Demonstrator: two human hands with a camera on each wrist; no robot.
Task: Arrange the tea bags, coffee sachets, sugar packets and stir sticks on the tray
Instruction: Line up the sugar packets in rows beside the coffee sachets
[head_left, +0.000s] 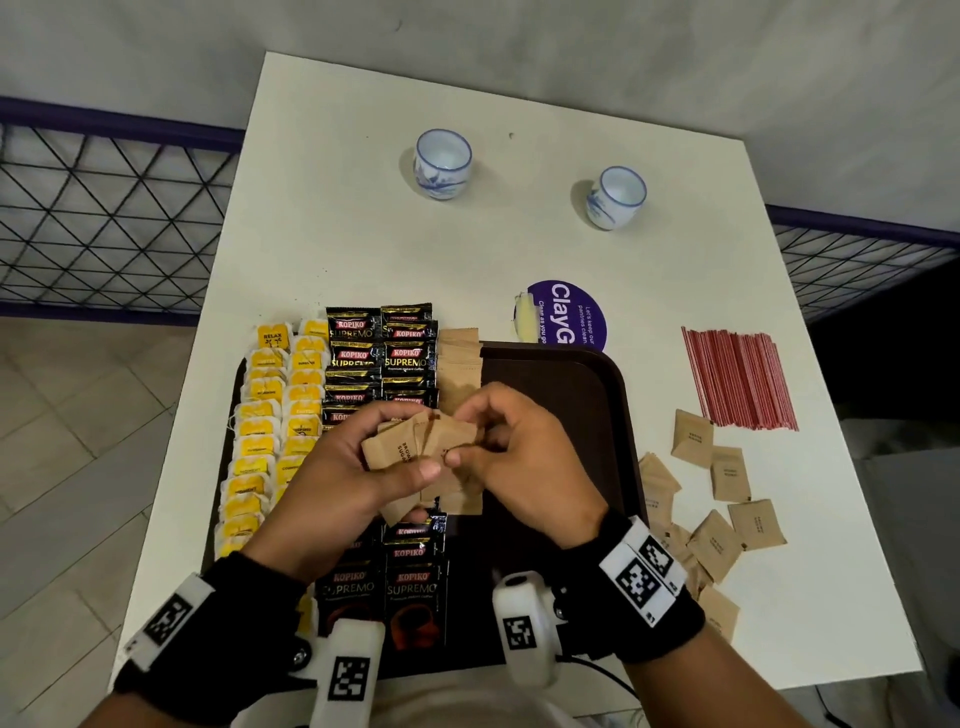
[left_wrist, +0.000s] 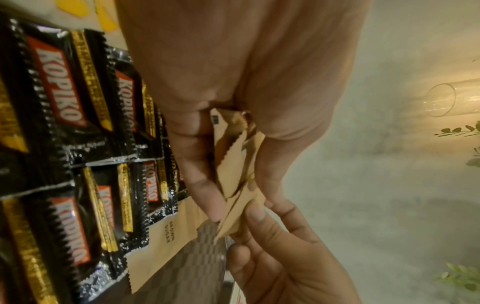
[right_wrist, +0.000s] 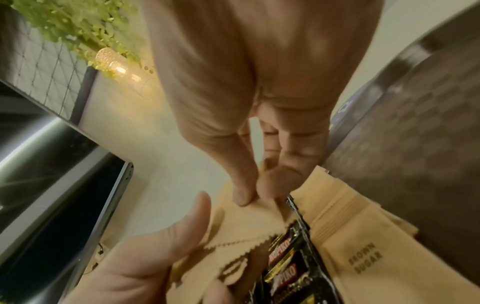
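Above the tray (head_left: 597, 410), the left hand (head_left: 343, 478) grips a fan of sugar packets (head_left: 415, 447); the right hand (head_left: 524, 462) pinches one packet's edge. More packets (head_left: 722, 499) and stir sticks (head_left: 740, 376) lie near the desk's right edge.

The two hands hide the middle of the tray (head_left: 587, 395), so the coffee sachets (head_left: 382, 358) and the row of sugar packets (head_left: 457, 358) go out of sight under them. The left hand (head_left: 358, 462) covers most of the sugar packets it holds (head_left: 410, 441), so I cannot count them. The small words on the tea bags (head_left: 270, 415) are too tiny to read. The purple sticker (head_left: 569, 314) is partly under the tray's far edge. In the right wrist view, the hand (right_wrist: 246, 102) is blurry and cut off at the top. The glass (left_wrist: 451, 100) in the left wrist view runs off the side.
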